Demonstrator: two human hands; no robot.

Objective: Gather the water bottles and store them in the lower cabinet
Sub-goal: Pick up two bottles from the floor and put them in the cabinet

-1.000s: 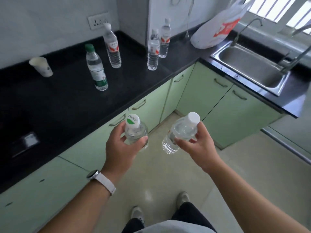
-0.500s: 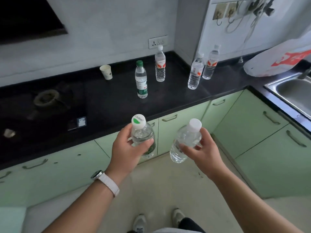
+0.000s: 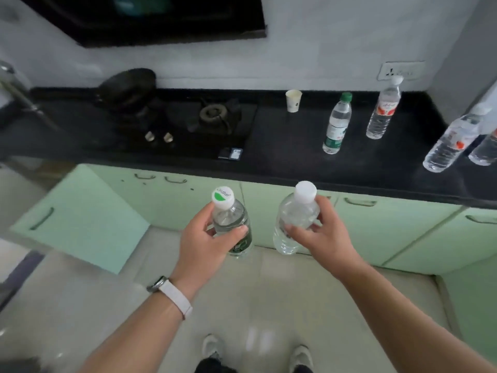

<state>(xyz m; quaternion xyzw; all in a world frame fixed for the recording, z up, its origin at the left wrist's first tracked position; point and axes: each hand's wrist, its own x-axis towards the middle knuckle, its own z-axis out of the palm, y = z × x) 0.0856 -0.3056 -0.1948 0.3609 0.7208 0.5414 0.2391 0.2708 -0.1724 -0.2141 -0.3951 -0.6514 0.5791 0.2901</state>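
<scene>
My left hand [image 3: 204, 246] grips a small water bottle with a green-marked white cap [image 3: 231, 219]. A clear bottle with a plain white cap [image 3: 295, 216] is held in my right hand [image 3: 320, 235]. Both hang above the floor in front of the green lower cabinets. On the black counter [image 3: 282, 146] stand a green-capped bottle [image 3: 336, 123], a red-labelled bottle [image 3: 383, 109] and two more bottles at the right edge [image 3: 451, 141]. A lower cabinet door [image 3: 80, 219] at the left stands open.
A gas hob [image 3: 212, 117] with a black pan [image 3: 126, 87] takes up the counter's left part. A paper cup [image 3: 293, 100] stands near the wall. A wall socket [image 3: 400, 71] is above the bottles. My shoes [image 3: 212, 345] are on the pale floor tiles.
The view has swung left: the sink and bag are out of sight, the hob and an open cabinet door have come in. Both hands still hold their bottles.
</scene>
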